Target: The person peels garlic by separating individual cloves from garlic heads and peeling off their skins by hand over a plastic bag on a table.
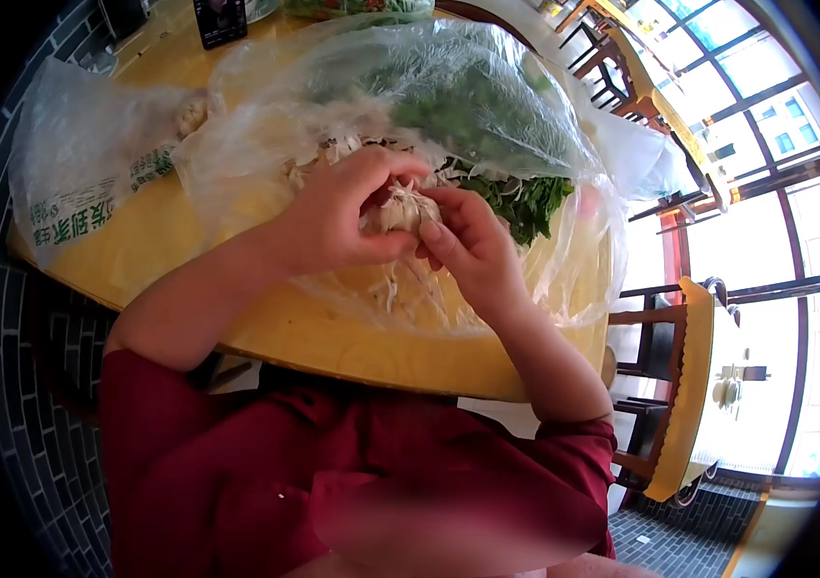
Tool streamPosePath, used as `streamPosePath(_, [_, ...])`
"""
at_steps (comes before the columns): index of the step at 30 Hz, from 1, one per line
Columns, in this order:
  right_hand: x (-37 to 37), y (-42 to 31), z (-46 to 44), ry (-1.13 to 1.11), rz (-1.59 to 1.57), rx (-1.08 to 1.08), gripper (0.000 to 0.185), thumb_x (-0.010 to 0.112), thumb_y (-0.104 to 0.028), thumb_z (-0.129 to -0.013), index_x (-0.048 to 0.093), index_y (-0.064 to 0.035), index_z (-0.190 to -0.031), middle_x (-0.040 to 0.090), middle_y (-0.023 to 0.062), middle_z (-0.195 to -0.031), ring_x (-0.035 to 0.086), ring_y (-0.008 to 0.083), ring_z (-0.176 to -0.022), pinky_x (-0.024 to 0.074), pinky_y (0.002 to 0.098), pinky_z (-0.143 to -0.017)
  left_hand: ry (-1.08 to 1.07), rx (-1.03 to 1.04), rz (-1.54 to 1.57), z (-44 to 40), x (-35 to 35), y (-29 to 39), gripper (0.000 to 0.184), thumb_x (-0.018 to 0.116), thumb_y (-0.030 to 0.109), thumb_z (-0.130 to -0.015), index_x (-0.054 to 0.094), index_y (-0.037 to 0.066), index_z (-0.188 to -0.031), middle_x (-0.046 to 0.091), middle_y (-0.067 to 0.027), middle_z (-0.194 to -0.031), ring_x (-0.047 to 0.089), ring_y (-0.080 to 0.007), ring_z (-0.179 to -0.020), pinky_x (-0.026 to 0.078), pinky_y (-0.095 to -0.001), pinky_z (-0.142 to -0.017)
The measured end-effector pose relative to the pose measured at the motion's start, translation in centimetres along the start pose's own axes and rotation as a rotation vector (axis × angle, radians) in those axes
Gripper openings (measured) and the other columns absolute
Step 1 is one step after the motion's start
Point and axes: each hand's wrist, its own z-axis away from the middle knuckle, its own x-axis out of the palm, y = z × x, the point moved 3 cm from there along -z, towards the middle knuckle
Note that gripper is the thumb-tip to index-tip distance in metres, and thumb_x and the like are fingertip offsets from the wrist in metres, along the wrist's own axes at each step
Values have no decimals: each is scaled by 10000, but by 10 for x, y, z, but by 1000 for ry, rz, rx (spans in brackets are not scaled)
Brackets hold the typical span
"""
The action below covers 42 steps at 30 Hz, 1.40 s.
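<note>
A pale garlic bulb (402,210) is held between both hands, above the table's middle. My left hand (344,207) wraps round its left side with bent fingers. On its right, my right hand (472,241) pinches the bulb with thumb and fingers. Papery garlic skins (410,289) lie on clear plastic under and behind the hands. Green leaves (533,202) stick out from under the plastic bag (468,82) just to the right.
The yellow wooden table (352,352) has a phone (220,21) standing at its far edge. At left lies a plastic bag with green print (78,144), near another bulb (191,116). Other tables (684,385) and chairs stand at right by the windows.
</note>
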Motion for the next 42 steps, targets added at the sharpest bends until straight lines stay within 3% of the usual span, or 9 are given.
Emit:
streamPosePath(5, [3,15,7,68,207,-219,385,668,-122,-841,466,-6,-1148,582,65,-866,589,120,-749,488,253,-653,-118,-36,-23,4,14,-5,560,721,226,-724,479,73,-1205,581,-127,-991,596,-252,-915,479,-348,-750])
streamPosePath(8, [7,9,13,166,361,-278,364,710,-164,-800,498,-15,-1056,562,76,-830,590,162,-712,488,284,-628,-109,201,-190,9,18,-10,513,703,223,-742,482,56,-1174,585,-140,-990,599,-288,-909,477,-362,-754])
streamPosePath(14, [8,-10,15,98,892,-398,330,647,-305,-836,493,-19,-897,544,136,-768,559,310,-654,451,388,-560,-230,-55,-90,11,19,2,479,723,218,-768,474,59,-1145,566,-138,-1080,581,-298,-971,465,-363,-827])
streamPosePath(26, [14,-2,21,134,667,-366,211,488,-210,-927,500,-9,-866,541,182,-694,550,385,-628,437,444,-548,-166,-37,-63,20,32,4,470,735,173,-747,465,63,-1115,543,-116,-1029,576,-277,-877,472,-350,-750])
streamPosePath(29, [14,0,24,103,484,-245,234,447,-230,-952,504,-18,-872,529,185,-689,531,396,-617,438,423,-543,-89,131,-52,17,34,10,424,718,188,-753,445,72,-1056,600,-139,-871,626,-334,-758,498,-393,-614])
streamPosePath(32, [19,-2,25,126,324,-234,303,415,-307,-977,506,-32,-891,525,125,-659,518,292,-539,420,341,-504,-72,75,-7,20,35,10,414,712,189,-778,441,75,-1070,598,-131,-867,621,-320,-771,497,-378,-634])
streamPosePath(35, [18,6,19,-13,-152,49,355,393,-370,-987,507,-43,-914,508,40,-662,474,142,-523,381,256,-486,-41,145,0,12,27,15,400,706,209,-804,451,74,-1081,600,-116,-880,616,-284,-790,490,-353,-681])
streamPosePath(38, [15,8,13,4,-117,112,386,320,-379,-1005,510,-57,-913,502,7,-698,459,75,-553,353,194,-498,-103,-80,200,10,26,6,376,692,230,-825,481,65,-1088,602,-114,-921,607,-245,-830,477,-335,-746])
streamPosePath(42, [7,19,7,59,-265,221,374,352,-377,-1000,507,-48,-912,509,34,-724,477,97,-598,385,218,-525,-49,-105,147,4,22,-5,298,655,225,-855,528,61,-1068,607,-101,-948,598,-209,-855,464,-318,-784])
